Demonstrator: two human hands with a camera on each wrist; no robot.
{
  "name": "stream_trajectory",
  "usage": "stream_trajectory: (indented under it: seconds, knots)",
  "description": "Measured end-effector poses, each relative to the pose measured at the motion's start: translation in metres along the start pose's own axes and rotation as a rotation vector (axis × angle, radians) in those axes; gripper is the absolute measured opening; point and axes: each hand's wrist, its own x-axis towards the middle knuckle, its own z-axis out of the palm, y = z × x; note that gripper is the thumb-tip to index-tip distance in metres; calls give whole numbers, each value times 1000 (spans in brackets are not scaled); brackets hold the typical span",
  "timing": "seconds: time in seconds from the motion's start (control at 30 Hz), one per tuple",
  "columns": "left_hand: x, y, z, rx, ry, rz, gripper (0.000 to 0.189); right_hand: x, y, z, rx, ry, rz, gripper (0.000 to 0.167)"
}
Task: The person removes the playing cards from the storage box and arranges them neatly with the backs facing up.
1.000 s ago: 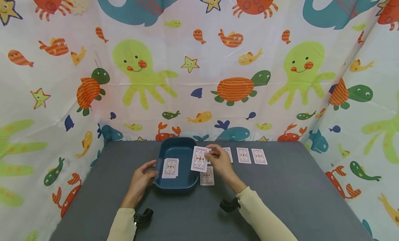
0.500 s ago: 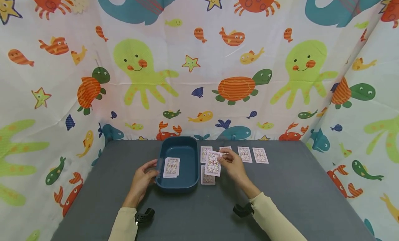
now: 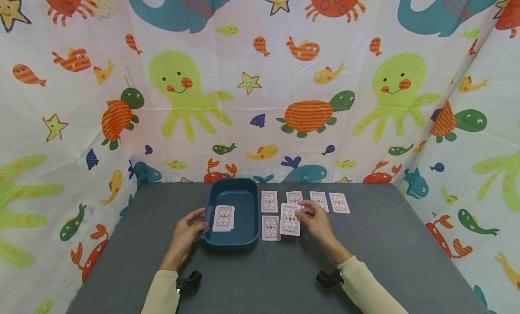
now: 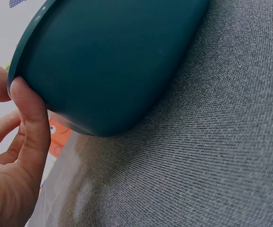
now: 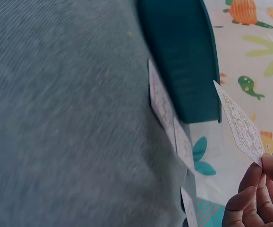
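Note:
My right hand (image 3: pixel 317 220) pinches a playing card (image 3: pixel 290 219) by its right edge, its patterned back showing. This card (image 5: pixel 240 125) is off the table in the right wrist view, between thumb and fingers. My left hand (image 3: pixel 184 235) grips the left rim of a dark blue plastic tray (image 3: pixel 231 247). In the left wrist view, the thumb (image 4: pixel 30 106) lies against the tray's outer wall (image 4: pixel 108 61), with a finger at the rim. A small stack of cards (image 3: pixel 223 218) lies inside the tray, on its left side.
Right of the tray, a back row holds several face-down cards, including a leftmost card (image 3: pixel 269 201) and a rightmost card (image 3: pixel 339 203). In front of the leftmost lies another card (image 3: pixel 271 228). The grey table (image 3: pixel 260 282) meets a sea-animal curtain (image 3: pixel 260 138) behind.
My right hand has carried the card rightward from above the tray's right rim, past the front card, and slightly downward in view. The left hand has stayed on the tray.

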Motion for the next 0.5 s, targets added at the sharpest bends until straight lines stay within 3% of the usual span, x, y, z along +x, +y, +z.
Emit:
stream_trajectory:
  seconds: [0.5]
  knots:
    - [1, -2, 0, -14, -3, 5, 50, 5, 23, -20, -164, -3, 62, 26]
